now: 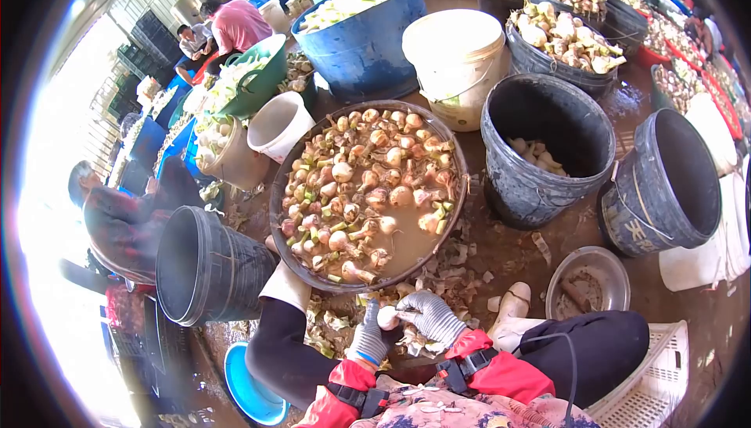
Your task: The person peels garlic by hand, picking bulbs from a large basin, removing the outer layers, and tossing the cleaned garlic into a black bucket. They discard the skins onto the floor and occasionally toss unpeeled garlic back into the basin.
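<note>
A white peeled bulb (388, 318) shows between my two gloved hands, just below the near rim of a wide round tub. My right hand (432, 317), in a grey striped glove, has its fingers closed on the bulb. My left hand (368, 336), in a similar glove, is against the bulb's left side with its thumb up; what its fingers hold, if anything, is too small to name. The round tub (463, 185) contains murky water and many floating bulbs (342, 171) with roots and short stems.
Black buckets (547, 185) stand at the right and another (211, 264) at the left. A metal bowl (618, 285) lies near my right knee, a blue basin (254, 397) at lower left. Peelings (450, 264) litter the floor. Several people sit at the left among filled tubs.
</note>
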A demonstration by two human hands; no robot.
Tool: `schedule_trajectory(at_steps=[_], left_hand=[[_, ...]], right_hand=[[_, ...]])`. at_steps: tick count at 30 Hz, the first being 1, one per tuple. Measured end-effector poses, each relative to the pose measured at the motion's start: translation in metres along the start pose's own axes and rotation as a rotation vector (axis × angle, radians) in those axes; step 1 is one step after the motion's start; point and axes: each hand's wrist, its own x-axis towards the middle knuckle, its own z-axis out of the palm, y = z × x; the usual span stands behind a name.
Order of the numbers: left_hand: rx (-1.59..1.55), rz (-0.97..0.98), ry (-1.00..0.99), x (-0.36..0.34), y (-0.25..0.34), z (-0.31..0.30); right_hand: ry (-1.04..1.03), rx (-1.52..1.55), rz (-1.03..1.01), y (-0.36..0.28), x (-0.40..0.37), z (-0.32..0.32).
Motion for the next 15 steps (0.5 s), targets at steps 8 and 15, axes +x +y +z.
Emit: schedule_trajectory(at_steps=[8, 15], left_hand=[[-0.146, 0.046, -0.121, 0.012, 0.008, -0.032], [-0.114, 0.027, 0.064, 0.014, 0.006, -0.027]], right_hand=[[0.214, 1.012, 0.374, -0.024, 0.007, -0.033], [0.132, 0.05, 0.051, -0.011, 0.002, -0.004]])
